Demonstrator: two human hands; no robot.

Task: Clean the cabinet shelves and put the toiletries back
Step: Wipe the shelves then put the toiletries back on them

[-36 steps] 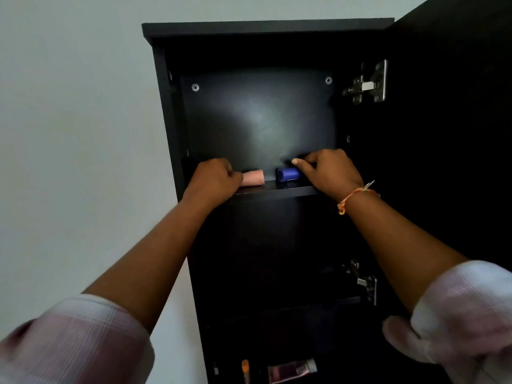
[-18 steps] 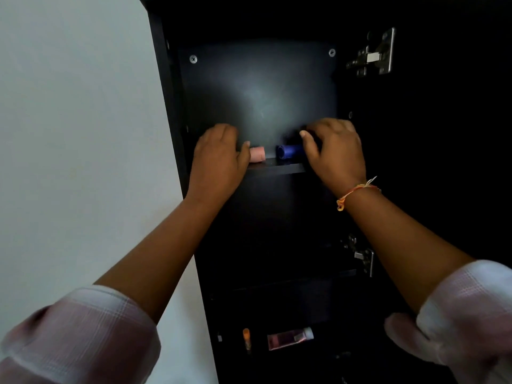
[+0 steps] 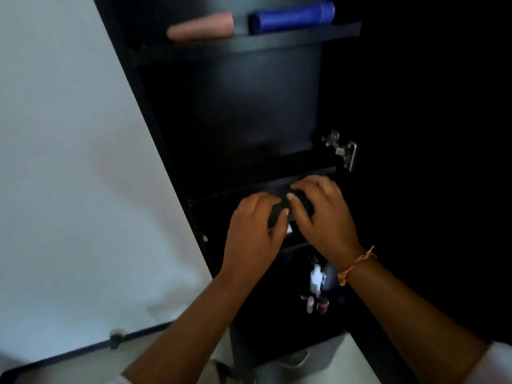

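Note:
The black cabinet [image 3: 155, 112] stands open in front of me. A pink tube [image 3: 202, 26] and a blue tube [image 3: 291, 16] lie on their sides on the upper shelf [image 3: 249, 42]. Both my hands are down at a lower shelf [image 3: 216, 199]. My left hand [image 3: 253, 234] and my right hand [image 3: 325, 217] curl together round a dark object [image 3: 293, 205] at that shelf's front edge. What the object is cannot be made out in the dark.
Below my hands a white bottle [image 3: 315, 278] and several small bottles [image 3: 314, 304] stand on a lower level. A metal hinge [image 3: 343, 152] holds the open door [image 3: 429, 134] on the right. A white wall [image 3: 69, 162] lies left, a grey container [image 3: 304, 356] beneath.
Both hands left the pink and blue tubes on the upper shelf and dropped to a lower shelf, where they now hold a dark object. My view tilted downward.

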